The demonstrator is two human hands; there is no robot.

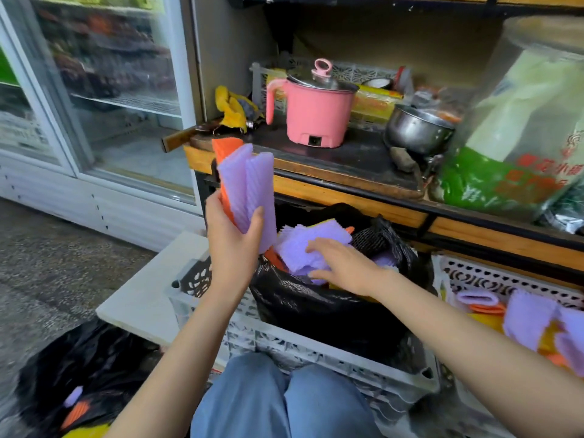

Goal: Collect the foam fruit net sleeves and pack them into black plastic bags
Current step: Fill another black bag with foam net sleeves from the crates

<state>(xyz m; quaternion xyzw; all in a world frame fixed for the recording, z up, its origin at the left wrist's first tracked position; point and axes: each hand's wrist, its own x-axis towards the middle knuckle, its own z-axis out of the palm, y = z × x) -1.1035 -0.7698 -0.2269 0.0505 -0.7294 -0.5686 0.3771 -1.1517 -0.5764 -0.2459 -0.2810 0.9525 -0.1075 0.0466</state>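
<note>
My left hand (234, 238) grips an upright bundle of purple and orange foam net sleeves (245, 181), raised above the left rim of a black plastic bag (316, 308). The bag stands open inside a grey plastic crate (284, 349) in front of my knees. My right hand (341, 263) reaches into the bag's mouth, fingers curled on a purple sleeve (308, 248) atop the pile there. A second black bag (79, 368) lies at lower left with purple, orange and yellow sleeves showing in it.
A white crate (474, 276) at right holds more purple, orange and yellow sleeves (531, 320). Above, a wooden shelf carries a pink electric pot (313, 118), a steel pot (414, 128) and a large green-white sack (512, 147). A glass-door fridge (104, 90) stands at left.
</note>
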